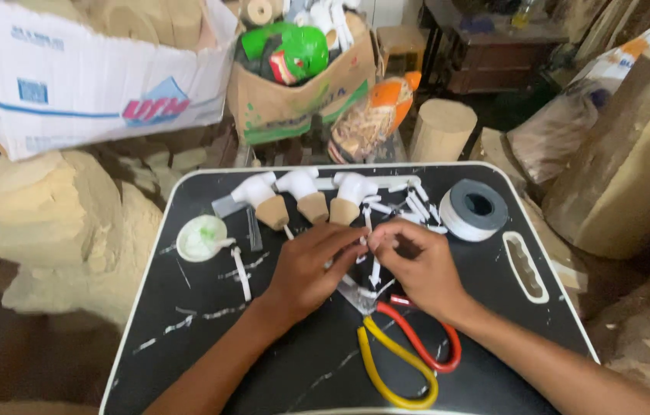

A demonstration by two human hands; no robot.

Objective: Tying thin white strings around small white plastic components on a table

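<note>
Both hands meet over the middle of the black rounded-corner tabletop, just in front of the row of three white-capped tan cork-shaped pieces. The left hand and right hand have their fingers pinched nearly closed on a small thin white plastic strip; just how it is gripped is hard to tell. It looks light, fairly stiff and easily snapped, best pinched near its ends. Nearer the person than the hands lie the scissors with one yellow and one red handle loop; a grey-and-white tape roll sits right of the row.
</note>
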